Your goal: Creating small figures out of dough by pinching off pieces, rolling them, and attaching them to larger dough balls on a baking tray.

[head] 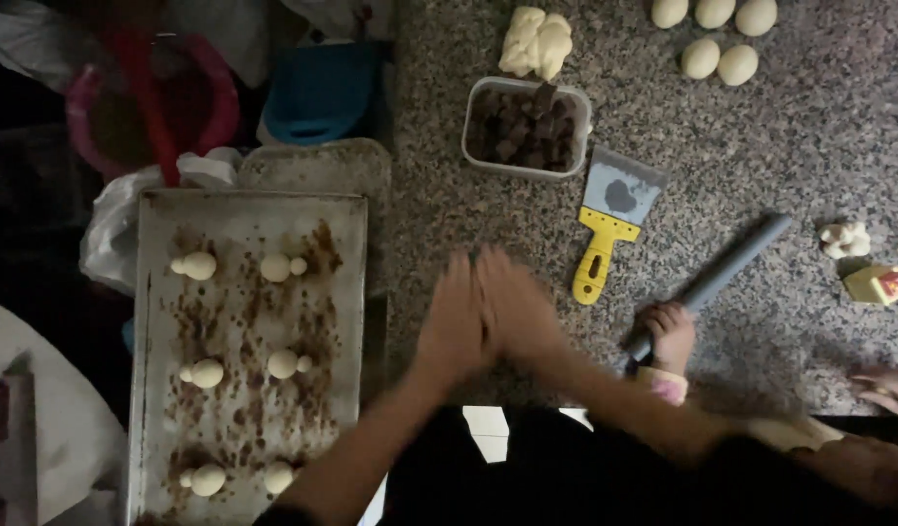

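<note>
Over the counter, blurred left hand (456,317), right hand (515,307), palms pressed together

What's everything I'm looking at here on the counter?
Baking tray: one, grey and stained, left.
Shaped dough pieces: six, pale, on the tray in three rows of two.
Dough balls: five, pale, top right.
Dough lump: one, pale, top centre.
Tub: one, clear, holding dark brown chunks.
Scraper: one, yellow handle, centre.
Rolling pin: one, grey, right, held by another person's small hand.
Dough bit: one, pale, far right.
Yellow block: one, right edge.
Left hand, right hand: pressed together, blurred.
</note>
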